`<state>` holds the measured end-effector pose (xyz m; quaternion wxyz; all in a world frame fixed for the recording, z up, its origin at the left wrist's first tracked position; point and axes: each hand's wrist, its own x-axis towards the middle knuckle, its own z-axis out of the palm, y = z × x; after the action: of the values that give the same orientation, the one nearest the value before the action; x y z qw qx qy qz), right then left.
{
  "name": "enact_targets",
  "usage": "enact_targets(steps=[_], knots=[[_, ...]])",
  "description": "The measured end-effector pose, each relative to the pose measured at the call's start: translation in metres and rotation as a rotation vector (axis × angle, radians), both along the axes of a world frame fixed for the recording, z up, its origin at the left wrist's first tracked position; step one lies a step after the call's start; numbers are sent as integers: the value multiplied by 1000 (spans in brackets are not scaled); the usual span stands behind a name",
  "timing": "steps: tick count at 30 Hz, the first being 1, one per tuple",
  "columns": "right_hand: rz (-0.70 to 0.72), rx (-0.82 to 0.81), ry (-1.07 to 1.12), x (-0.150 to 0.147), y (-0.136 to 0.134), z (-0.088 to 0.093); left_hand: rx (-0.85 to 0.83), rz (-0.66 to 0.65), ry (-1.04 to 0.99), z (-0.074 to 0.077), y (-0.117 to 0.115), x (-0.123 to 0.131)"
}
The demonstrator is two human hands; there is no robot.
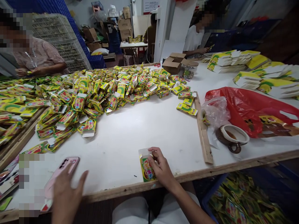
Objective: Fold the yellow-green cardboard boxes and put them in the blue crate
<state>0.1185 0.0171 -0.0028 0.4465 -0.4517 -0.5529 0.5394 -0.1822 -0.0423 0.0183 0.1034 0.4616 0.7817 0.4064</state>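
My right hand is closed round the side of a small yellow-green candy box near the table's front edge. The box's white top flap stands open toward the far side, and colourful lettering shows on its face. To the left, my left hand is blurred, with thumb and fingers apart. It hovers over or rests against a pink phone lying on the table; I cannot tell whether they touch. A big heap of similar small boxes spreads across the back and left of the white table.
A wooden strip divides off the right side, where a brown mug, a red plastic bag and stacked flat cartons lie. Below right stands a blue crate of packets. Two people work across the table; another sits farther back.
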Motion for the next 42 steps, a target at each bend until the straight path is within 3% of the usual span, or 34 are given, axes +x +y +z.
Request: enact_targets(steps=[1, 5, 7, 9, 19, 25, 34, 38, 42], knots=[[-10, -30, 34, 0, -1, -2, 12, -41, -70, -3, 5, 25], [-34, -30, 28, 4, -4, -4, -20, -463, -576, -12, 26, 127], [-35, 6, -15, 8, -4, -2, -50, -558, -682, -16, 32, 159], [-28, 18, -44, 13, -2, -1, -78, -589, -718, -19, 34, 171], [-25, 120, -18, 16, 11, 12, 76, -520, -737, -14, 38, 168], [22, 241, -109, 22, 5, 17, 47, -572, -621, -9, 36, 170], [-99, 117, -246, 13, 10, 26, -32, -488, -699, -2, 46, 171], [-57, 73, -195, 14, 9, 23, -39, -509, -763, -8, 44, 168], [49, 56, -129, 12, 7, 20, 12, -547, -685, -9, 35, 169]])
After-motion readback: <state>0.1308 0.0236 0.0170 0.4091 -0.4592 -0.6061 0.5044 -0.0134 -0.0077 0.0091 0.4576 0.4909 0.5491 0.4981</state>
